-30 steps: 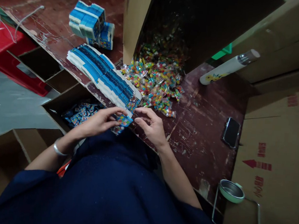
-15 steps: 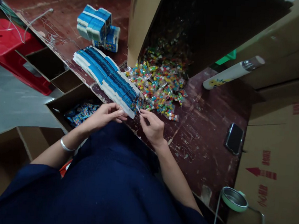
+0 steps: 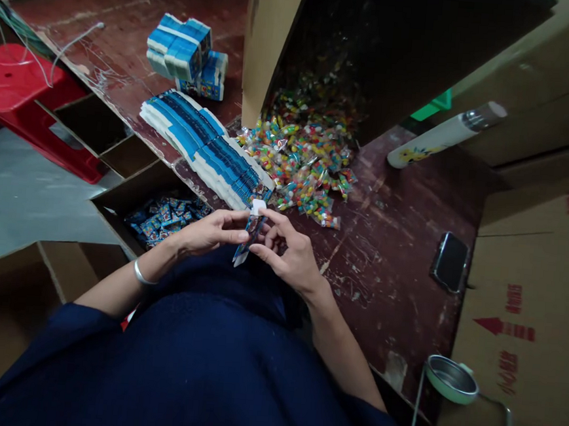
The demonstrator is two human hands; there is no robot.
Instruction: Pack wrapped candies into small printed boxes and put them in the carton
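A small blue printed carton (image 3: 250, 232) with a white end flap stands between my hands over my lap. My left hand (image 3: 218, 229) pinches it from the left, thumb on the near face. On the other side, my right hand (image 3: 289, 247) has its index finger at the flap end and its thumb near the lower part. Just beyond lies a long fanned row of flat blue-and-white cartons (image 3: 206, 144) along the table edge. Beside that row is a heap of clear sachets of colourful candies (image 3: 308, 165), spilling from a tipped cardboard box (image 3: 271, 35).
Bundled carton stacks (image 3: 179, 44) sit at the back. Below the table's left edge, an open box (image 3: 118, 203) holds many filled blue packs (image 3: 166, 220). A white flask (image 3: 432, 142), a phone (image 3: 451, 262) and a green-rimmed metal cup (image 3: 451, 380) are to the right; a red stool (image 3: 23, 81) is left.
One flat carton has come off the near end of the row. Both hands have drawn it back toward my body, and it now appears opened out, with its white flap up.
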